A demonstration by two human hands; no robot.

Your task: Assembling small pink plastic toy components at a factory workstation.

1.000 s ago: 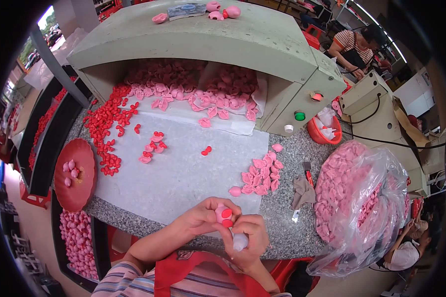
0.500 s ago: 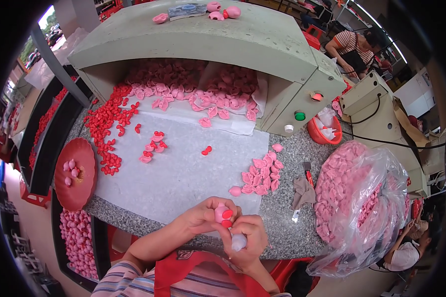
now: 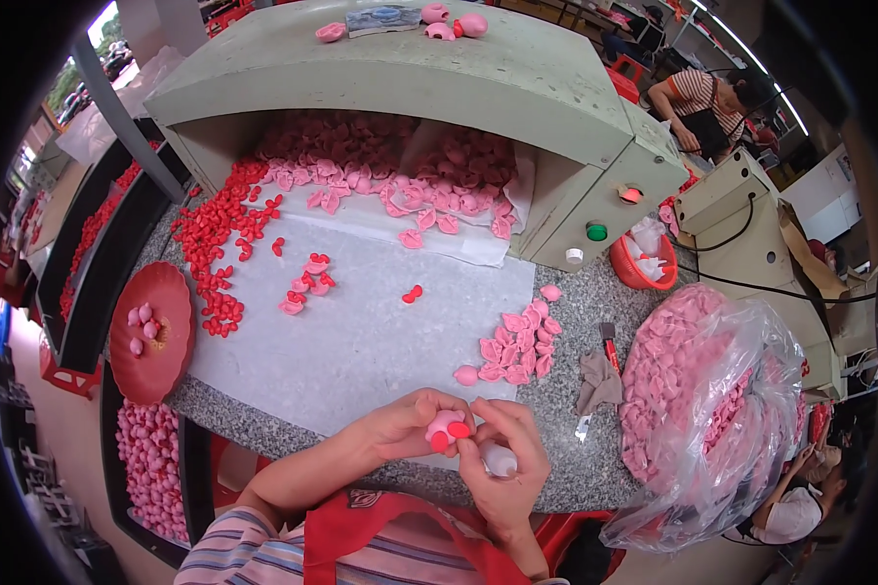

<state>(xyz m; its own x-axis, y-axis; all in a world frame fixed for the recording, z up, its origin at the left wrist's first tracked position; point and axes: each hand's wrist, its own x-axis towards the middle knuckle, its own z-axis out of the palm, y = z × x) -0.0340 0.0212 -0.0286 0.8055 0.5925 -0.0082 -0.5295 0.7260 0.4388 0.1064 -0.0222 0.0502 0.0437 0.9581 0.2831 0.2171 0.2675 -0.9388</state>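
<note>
Near the front edge of the worktable, my left hand [image 3: 400, 427] pinches a small pink toy figure [image 3: 446, 425] with two red oval pieces on it. My right hand [image 3: 505, 444] is beside it, its fingertips close to the red pieces; whether they touch is hard to tell. Against that palm, its curled fingers keep a small whitish squeeze bottle [image 3: 498, 460]. Ahead and to the right of my hands lies a group of pink hollow shells [image 3: 517, 343]. A red double-lobed piece [image 3: 413, 293] and a few pink shells with red pieces [image 3: 305, 285] rest on the white sheet [image 3: 351, 341].
A grey-green machine [image 3: 380, 83] holds heaped pink shells. Loose red pieces [image 3: 210, 234] and a red dish [image 3: 151, 366] are at left. On the right are a brush [image 3: 610, 346], a grey cloth [image 3: 598, 380], a red basket [image 3: 644, 278] and a large clear bag [image 3: 702, 390] of shells.
The pink toy has turned in my left hand, so its red pieces sit differently. My right hand has shifted a little right, with the bottle tilted more sideways.
</note>
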